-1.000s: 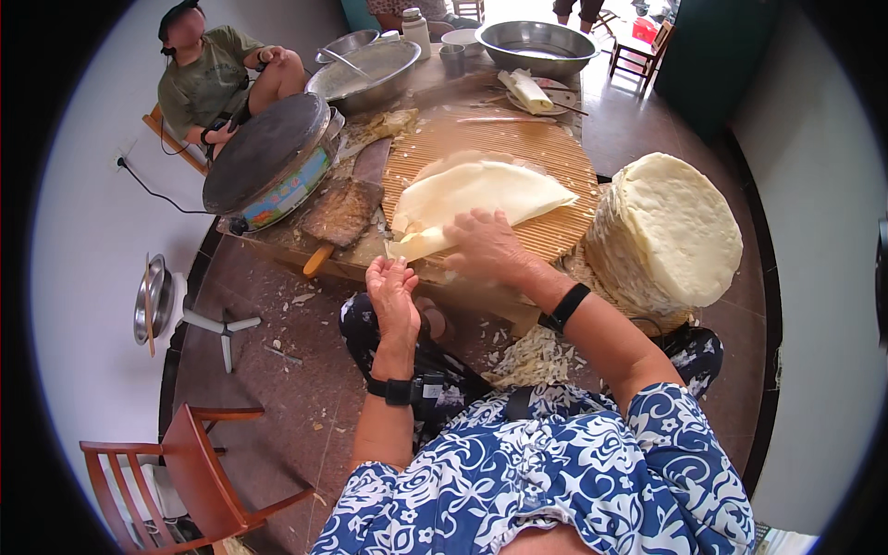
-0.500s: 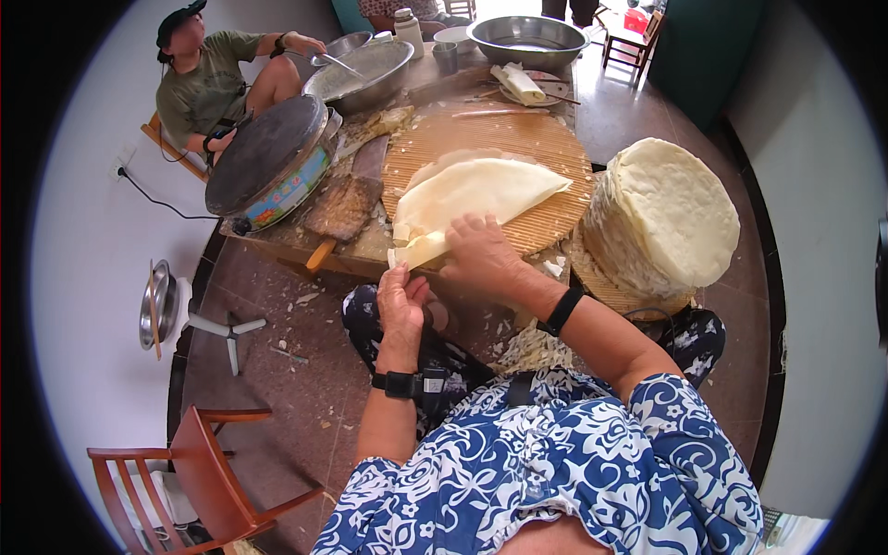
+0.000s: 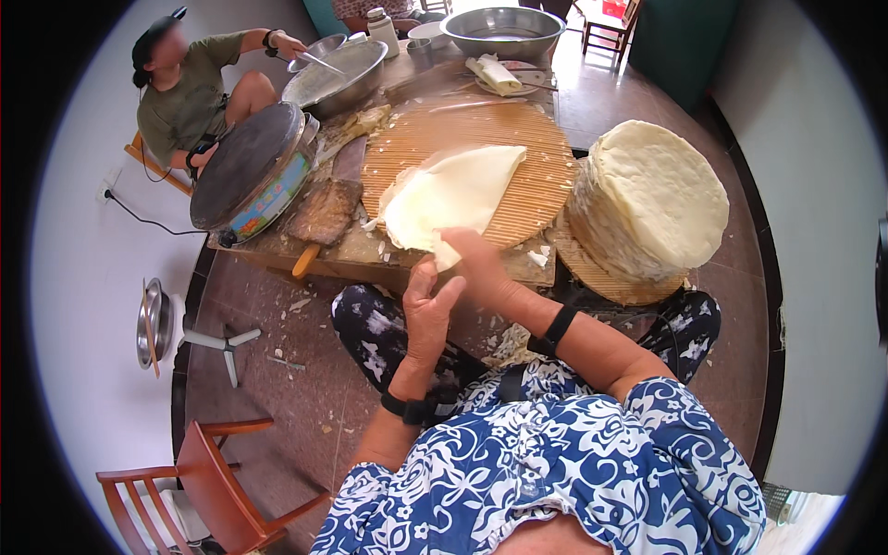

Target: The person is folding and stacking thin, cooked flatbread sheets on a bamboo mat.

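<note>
A thin pale flatbread [image 3: 453, 190], folded over on itself, lies on a round ribbed board [image 3: 546, 176] in front of me. Its near edge lifts into a small pale flap [image 3: 446, 252] at the board's front rim. My right hand [image 3: 481, 266], somewhat blurred, closes round this flap from the right. My left hand [image 3: 430, 310] is just below and left of it, fingertips by the flap and thumb spread away from the fingers.
A tall stack of flatbreads [image 3: 661, 199] stands at right. A round griddle [image 3: 245, 166] and a wooden-handled scraper [image 3: 324, 211] are at left. Behind are a batter bowl [image 3: 338, 81], a steel basin [image 3: 504, 32] and a plate with a roll [image 3: 495, 74]. A person [image 3: 190, 92] sits at far left.
My left hand has moved right and up, close beside my right hand. The flatbread's near edge is drawn up between the hands, and its folded shape has turned. The whole view has shifted slightly.
</note>
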### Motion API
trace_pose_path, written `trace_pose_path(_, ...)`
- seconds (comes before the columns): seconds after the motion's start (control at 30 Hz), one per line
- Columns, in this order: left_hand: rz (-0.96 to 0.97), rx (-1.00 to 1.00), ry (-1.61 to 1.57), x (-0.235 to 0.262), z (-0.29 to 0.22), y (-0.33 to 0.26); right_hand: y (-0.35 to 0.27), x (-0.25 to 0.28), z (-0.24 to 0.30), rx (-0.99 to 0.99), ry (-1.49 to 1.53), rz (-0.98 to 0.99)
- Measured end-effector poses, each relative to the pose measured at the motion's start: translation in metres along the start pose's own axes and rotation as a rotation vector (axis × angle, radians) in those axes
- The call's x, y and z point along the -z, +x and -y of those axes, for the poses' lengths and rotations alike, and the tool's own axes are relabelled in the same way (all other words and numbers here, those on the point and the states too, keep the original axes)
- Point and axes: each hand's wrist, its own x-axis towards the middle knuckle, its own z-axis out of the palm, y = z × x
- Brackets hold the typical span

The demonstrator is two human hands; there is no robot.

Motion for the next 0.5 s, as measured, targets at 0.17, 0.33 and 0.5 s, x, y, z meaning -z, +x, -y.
trace_pose_path(0.17, 0.003, -0.452, 0.757, 0.011, -0.004, 0.037, 0.023, 0.019, 0.006, -0.195, 0.242, -0.04)
trace_pose_path(0.33, -0.15, -0.635, 0.857, 0.04, -0.023, 0.08, 0.03, 0.045, 0.025, -0.474, 0.35, 0.007)
trace_pose_path(0.5, 0.77, -0.389, 1.047, 0.081, -0.056, 0.143, -0.012, 0.018, 0.003, -0.007, 0.154, -0.017)
